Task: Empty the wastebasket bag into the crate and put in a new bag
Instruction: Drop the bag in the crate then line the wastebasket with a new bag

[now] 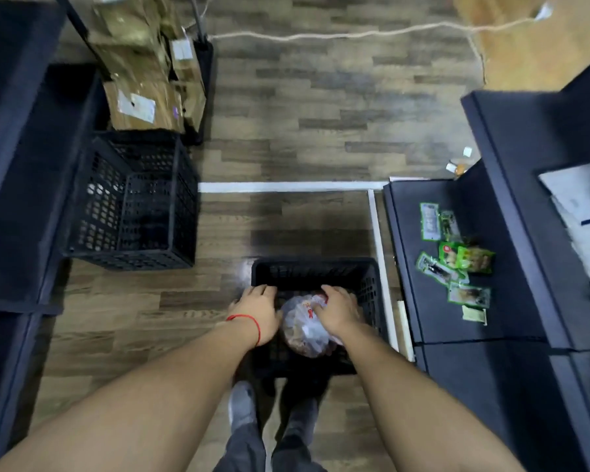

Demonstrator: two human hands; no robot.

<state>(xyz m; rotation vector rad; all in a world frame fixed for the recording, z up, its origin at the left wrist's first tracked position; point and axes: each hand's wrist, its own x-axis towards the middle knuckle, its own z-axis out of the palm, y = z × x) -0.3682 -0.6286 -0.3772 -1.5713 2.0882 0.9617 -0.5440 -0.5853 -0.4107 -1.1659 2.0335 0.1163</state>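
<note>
my forearms reach down. right hand (338,310) grasps the bag (304,330) top, left hand (258,310) presses its side, fingers curled on it. bag sits inside the bin (312,269) on the floor. crate (133,199) stands well apart, left.

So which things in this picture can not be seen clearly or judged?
- Contents of the plastic bag: reddish-brown through the film, no detail; both hands cover parts of it.
- Grip of the left hand and right hand: fingertips curl out of sight.
- Inside of the black crate under the hands: dark, arms cover it.
- Snack packets on the dark shelf: print too small.
- Papers at the right edge: blurred, cut off.
</note>
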